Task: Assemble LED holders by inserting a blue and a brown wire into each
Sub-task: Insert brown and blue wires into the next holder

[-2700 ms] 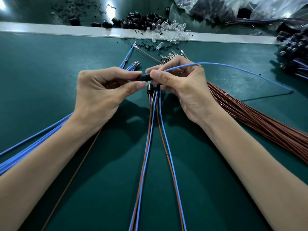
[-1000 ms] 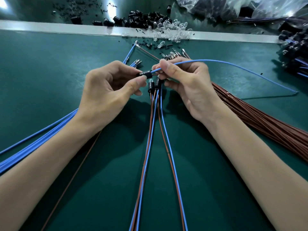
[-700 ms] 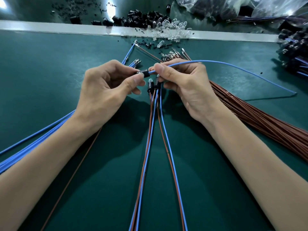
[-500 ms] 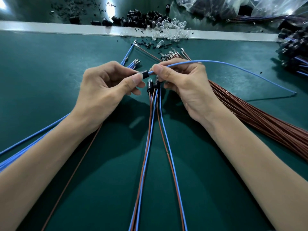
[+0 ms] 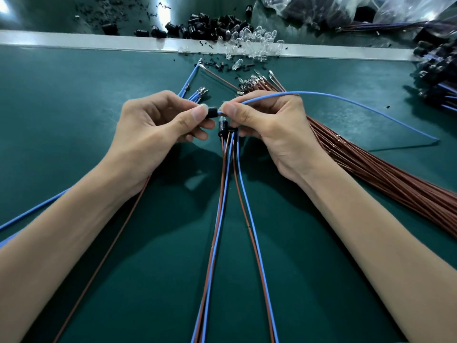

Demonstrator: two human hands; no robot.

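The left hand (image 5: 158,125) is pinching a small black LED holder (image 5: 212,112) between thumb and forefinger, just above the green worktop (image 5: 74,95). The right hand (image 5: 269,125) is pinching the tip of a blue wire (image 5: 346,99) and feeding it into the holder's open end — how deep it sits is hidden. This is looking like the blue-wire step. Next, a lead from the brown wire bundle (image 5: 371,169) would be needing its crimped metal tip lined up with the second socket. Two wired holders (image 5: 222,126) are hanging just under the right fingers. The holder is looking hard, glossy and cylindrical — the wire thin and springy, arching away smoothly.
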